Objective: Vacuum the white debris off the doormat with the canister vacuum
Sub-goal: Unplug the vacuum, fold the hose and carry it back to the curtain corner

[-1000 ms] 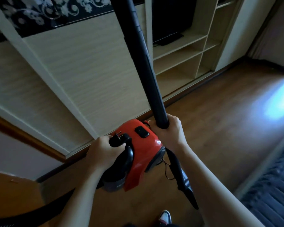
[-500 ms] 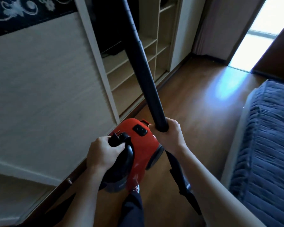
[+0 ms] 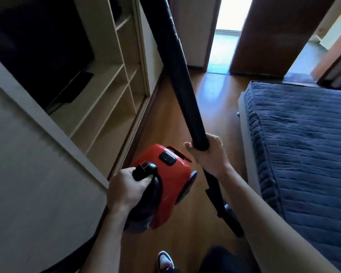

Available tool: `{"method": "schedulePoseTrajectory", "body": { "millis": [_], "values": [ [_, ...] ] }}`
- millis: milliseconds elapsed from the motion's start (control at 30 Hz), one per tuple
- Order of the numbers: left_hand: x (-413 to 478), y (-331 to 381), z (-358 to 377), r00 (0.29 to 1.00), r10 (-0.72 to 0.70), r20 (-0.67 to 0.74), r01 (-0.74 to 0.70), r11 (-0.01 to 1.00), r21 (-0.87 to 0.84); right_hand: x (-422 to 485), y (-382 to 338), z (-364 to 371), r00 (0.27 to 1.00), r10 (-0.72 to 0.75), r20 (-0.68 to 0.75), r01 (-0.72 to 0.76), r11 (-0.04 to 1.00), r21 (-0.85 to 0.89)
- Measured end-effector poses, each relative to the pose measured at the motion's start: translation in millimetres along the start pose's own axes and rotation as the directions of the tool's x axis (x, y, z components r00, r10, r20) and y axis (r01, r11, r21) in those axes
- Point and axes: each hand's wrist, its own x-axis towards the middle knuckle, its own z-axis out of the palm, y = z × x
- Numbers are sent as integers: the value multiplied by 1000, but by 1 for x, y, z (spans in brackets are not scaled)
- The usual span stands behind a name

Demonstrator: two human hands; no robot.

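While the left hand (image 3: 124,191) holds the black handle (image 3: 145,171) on top of the red vacuum (image 3: 169,180), its fingers curled tight round it, the vacuum hangs from that grip above the wood floor (image 3: 165,119), its body just ahead of and below the knuckles. The right hand (image 3: 210,156) sits just beside the vacuum on its right; whether they touch cannot be told. Its fingers and thumb are clamped round the black tube (image 3: 175,75), which rises steeply from that hand and leaves the view at the top. A thinner black section (image 3: 219,200) runs down behind the wrist toward the floor. Open shelves (image 3: 106,107) with a dark TV (image 3: 41,50) line the left. A bed (image 3: 303,144) under a blue quilt stands on the right, and a bright doorway (image 3: 222,36) lies ahead. A shoe (image 3: 165,261) shows at the bottom edge.
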Motion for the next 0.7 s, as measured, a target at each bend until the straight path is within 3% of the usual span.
{"method": "schedulePoseTrajectory", "body": {
  "millis": [367, 700],
  "values": [
    [131, 72, 62, 989, 89, 121, -86, 996, -31, 113, 47, -40, 990, 11, -140, -23, 996, -83],
    [266, 201, 149, 975, 150, 165, -153, 988, 6, 286, 111, -117, 982, 31, -188, -30, 999, 10]
  ]
}}
